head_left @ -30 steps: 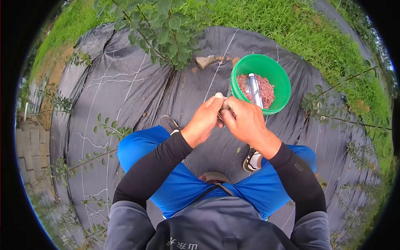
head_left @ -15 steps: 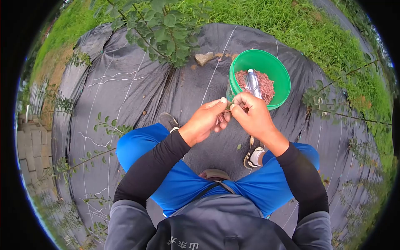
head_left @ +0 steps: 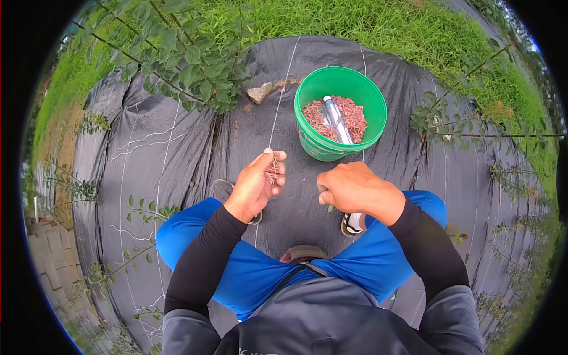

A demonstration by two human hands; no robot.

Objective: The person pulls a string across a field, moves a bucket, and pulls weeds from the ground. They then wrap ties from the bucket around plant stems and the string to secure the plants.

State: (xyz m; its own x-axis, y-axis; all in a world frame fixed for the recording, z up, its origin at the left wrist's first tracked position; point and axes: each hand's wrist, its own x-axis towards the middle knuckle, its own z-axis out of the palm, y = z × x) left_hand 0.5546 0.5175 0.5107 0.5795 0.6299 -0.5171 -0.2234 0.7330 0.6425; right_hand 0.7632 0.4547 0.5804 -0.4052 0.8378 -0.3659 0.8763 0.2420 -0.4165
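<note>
My left hand [head_left: 253, 184] is curled around several small reddish-pink pieces [head_left: 272, 170], thin and clip-like, which show between the palm and fingers. Apart from it, my right hand [head_left: 356, 188] is closed, with its back toward me; whatever its fingers may hold is hidden. Just beyond the right hand stands a green bucket [head_left: 319, 149], partly filled with a heap of the same reddish-pink pieces [head_left: 354, 118]. A clear, silvery bottle-like object [head_left: 337, 121] lies slanted on that heap.
Black ground sheet [head_left: 290, 207] spreads around my feet, with white threads across it. A leafy branch [head_left: 195, 71] reaches in at upper left, near a stone [head_left: 260, 93]. Thin leafy shoots [head_left: 435, 118] rise at right. Grass [head_left: 355, 29] borders the far edge.
My hands, which met fingertip to fingertip over a small green bit, have come apart. The right hand has dropped toward me. The view has shifted, so the bucket appears further left.
</note>
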